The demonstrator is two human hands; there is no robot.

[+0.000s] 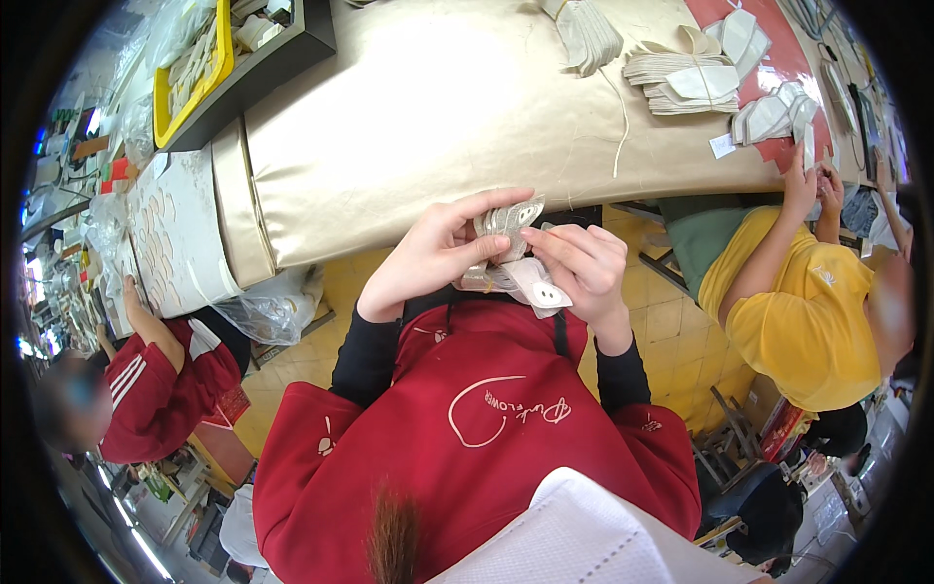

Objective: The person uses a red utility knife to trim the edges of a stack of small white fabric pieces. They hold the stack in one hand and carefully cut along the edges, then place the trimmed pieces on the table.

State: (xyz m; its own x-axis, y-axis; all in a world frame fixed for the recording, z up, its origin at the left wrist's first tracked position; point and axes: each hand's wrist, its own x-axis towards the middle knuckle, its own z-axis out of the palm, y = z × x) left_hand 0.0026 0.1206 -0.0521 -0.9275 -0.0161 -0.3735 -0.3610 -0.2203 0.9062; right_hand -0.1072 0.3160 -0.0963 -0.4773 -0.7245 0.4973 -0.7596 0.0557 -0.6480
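Observation:
Close in front of my red top, my left hand [433,248] is closed round a small stack of pale, flat cut pieces [493,226], thumb on one side and fingers on the other. The piece at its upper end has a dark-rimmed hole. My right hand [592,268] pinches at the right edge of this stack with thumb and forefinger; exactly what lies between the fingertips is hard to see. Below the fingers a white piece with two small holes [541,290] hangs out, overlapping more pale pieces. Both hands are held just off the table's near edge.
A gold-covered table [389,146] spans the front. On it lie pale cut-piece bundles [686,83] and a loose cord [623,127]. Far left stands a dark tray [282,73] with a yellow basket [163,102]. Co-workers sit at both sides, one in a yellow shirt [798,302].

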